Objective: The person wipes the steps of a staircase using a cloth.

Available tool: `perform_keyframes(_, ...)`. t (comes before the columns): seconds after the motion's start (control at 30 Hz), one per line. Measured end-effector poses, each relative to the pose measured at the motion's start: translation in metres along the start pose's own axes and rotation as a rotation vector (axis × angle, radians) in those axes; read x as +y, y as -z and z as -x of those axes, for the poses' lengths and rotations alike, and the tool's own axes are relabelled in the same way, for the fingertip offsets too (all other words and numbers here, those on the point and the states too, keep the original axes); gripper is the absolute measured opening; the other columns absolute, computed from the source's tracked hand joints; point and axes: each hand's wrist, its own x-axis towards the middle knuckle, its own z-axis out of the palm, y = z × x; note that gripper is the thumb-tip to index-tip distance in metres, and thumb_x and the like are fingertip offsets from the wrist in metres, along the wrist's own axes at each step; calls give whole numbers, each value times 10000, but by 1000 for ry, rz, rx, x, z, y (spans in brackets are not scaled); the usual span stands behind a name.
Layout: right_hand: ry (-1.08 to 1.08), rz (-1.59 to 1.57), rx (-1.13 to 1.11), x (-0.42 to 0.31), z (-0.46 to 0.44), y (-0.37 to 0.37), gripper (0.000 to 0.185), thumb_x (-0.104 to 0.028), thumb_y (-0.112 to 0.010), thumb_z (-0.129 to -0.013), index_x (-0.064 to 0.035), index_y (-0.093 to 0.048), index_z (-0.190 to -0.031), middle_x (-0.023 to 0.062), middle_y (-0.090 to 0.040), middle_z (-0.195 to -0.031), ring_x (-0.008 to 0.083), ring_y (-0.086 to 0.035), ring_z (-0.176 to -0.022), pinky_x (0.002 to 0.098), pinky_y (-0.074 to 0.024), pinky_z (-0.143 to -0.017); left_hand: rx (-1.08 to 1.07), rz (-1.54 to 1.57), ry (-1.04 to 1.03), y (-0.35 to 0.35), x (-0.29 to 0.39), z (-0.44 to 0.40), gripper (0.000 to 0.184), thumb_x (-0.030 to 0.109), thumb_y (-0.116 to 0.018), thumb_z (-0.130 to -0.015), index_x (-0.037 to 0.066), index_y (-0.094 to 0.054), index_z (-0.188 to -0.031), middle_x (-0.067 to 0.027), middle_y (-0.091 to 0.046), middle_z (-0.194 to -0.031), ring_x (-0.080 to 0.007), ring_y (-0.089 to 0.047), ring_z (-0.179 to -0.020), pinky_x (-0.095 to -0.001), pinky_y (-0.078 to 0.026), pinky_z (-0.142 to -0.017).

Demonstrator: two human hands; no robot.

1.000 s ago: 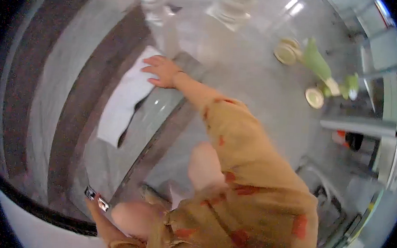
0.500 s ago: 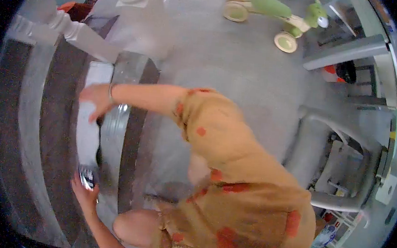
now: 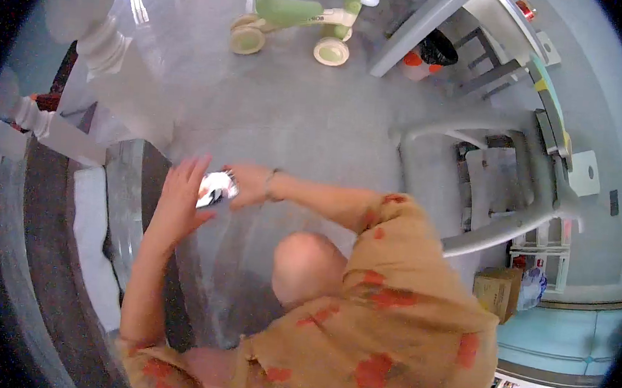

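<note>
My left hand [image 3: 181, 196] and my right hand [image 3: 250, 187] meet above the floor beside the steps. Between them is a small shiny object [image 3: 217, 189], bright white and silver with dark parts. Its kind is unclear through the glare. The left fingers lie along its left side, with the thumb below. My right hand, with a bracelet at the wrist, is closed on its right side. A long white strip [image 3: 94, 240] with one wavy edge lies along a step, apart from both hands.
Dark and grey steps [image 3: 42, 226] run along the left, beside white balusters [image 3: 108, 57]. A green ride-on toy [image 3: 291, 14] stands on the grey floor at the top. At right are a grey chair [image 3: 467, 126], a cardboard box [image 3: 497, 292] and a bin [image 3: 430, 57].
Both hands have left the white strip and come together over the floor. The shiny object, earlier in my left hand by the strip's lower end, is now between both hands. The view has turned.
</note>
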Motion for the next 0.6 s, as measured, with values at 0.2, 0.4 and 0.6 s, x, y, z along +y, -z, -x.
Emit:
perform_keyframes(0.2,-811,11,519,158,102,19,889,-509,-806,-666,6,-474,-1311,163,-622,-1159,264,-615,-985,402,-498,-820,77,-91,20,-19,-37,41,841,98,-811,-666,108,-406,-1403,-162,-459,-1393,-376,-393,-1328,-494,-309,-1112)
perform_keyframes(0.4,-1477,13,777,215,292,-79,850,-485,-751,-749,57,-464,-1337,180,-586,-1283,315,-507,-1243,426,-387,-1042,10,-164,222,-4,-70,153,609,120,-766,-723,82,-510,-1274,-138,-507,-1318,-353,-424,-1298,-472,-341,-1094)
perform_keyframes(0.6,-1532,226,665,265,405,-118,804,-460,-728,-779,54,-464,-1338,177,-572,-1301,318,-503,-1247,429,-386,-1045,135,-240,267,-4,-45,215,439,116,-731,-751,93,-570,-1159,-117,-541,-1245,-334,-465,-1248,-479,-352,-1084)
